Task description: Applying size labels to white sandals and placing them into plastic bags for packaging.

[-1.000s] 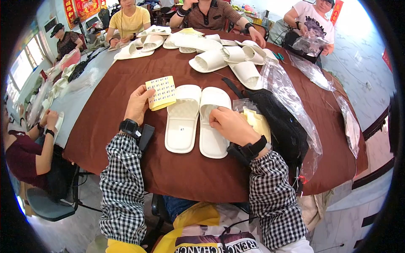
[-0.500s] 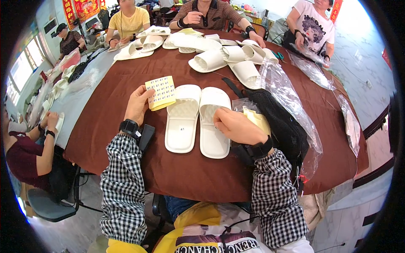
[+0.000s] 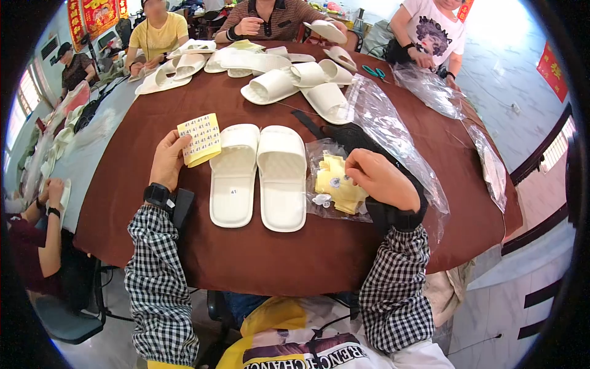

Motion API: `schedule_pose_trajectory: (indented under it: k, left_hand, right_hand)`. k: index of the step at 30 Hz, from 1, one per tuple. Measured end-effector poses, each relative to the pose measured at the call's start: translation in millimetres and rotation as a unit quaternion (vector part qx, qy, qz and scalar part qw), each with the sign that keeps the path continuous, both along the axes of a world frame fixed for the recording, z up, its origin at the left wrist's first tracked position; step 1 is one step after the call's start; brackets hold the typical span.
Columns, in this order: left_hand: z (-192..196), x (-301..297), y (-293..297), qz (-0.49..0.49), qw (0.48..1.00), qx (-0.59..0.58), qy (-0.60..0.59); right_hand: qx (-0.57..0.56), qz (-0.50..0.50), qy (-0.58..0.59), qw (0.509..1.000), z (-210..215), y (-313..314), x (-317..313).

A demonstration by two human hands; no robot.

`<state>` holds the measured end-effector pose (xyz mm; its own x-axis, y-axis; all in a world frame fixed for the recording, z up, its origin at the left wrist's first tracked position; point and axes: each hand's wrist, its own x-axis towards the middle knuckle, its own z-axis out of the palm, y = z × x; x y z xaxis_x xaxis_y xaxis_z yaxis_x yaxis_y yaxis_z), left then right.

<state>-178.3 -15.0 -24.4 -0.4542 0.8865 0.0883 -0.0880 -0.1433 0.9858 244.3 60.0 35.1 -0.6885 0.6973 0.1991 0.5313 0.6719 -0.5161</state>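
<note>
My left hand (image 3: 169, 161) pinches a folded yellow sheet of printed number stickers (image 3: 200, 139), held up beside the left slipper. Below it on the table lie two white slippers side by side, toes pointing away. The left slipper (image 3: 232, 206) has a small sticker on its insole, while the insole of the right slipper (image 3: 283, 209) is bare. My right hand (image 3: 384, 179) is over a clear bag with crumpled yellow backing paper (image 3: 332, 169), thumb and forefinger closed on what looks like a small sticker. Several round stickers (image 3: 321, 200) lie on the paper and bag.
White slippers (image 3: 270, 85) are heaped toward the far side of the brown-covered table (image 3: 153, 246). A black mesh bag (image 3: 359, 136) and clear plastic bags (image 3: 393, 135) lie right; teal scissors (image 3: 373, 72) are farther back. Several people sit or stand around the table.
My right hand has moved right, from the right slipper to the yellow paper. The small mark at its fingertips has left that slipper's insole. My left hand still holds the sheet.
</note>
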Motion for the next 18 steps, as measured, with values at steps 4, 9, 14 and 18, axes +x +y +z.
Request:
schedule_pose_trajectory:
  k: [4, 9, 14, 18]
  left_hand:
    - [-8, -10, -8, 0.002, 1.0, 0.013, -0.012]
    - [-7, -8, -9, 0.013, 1.0, 0.019, -0.02]
    - [-9, -12, -11, 0.015, 1.0, 0.015, -0.018]
    - [-10, -15, -15, 0.02, 0.999, 0.014, -0.021]
  right_hand:
    - [-0.001, 0.027, -0.022, 0.999, 0, -3, -16]
    - [0.015, 0.026, -0.028, 0.999, -12, 4, -20]
    - [-0.015, 0.016, -0.028, 0.999, -17, 5, -26]
    - [-0.011, 0.014, -0.012, 1.0, -28, 11, -32]
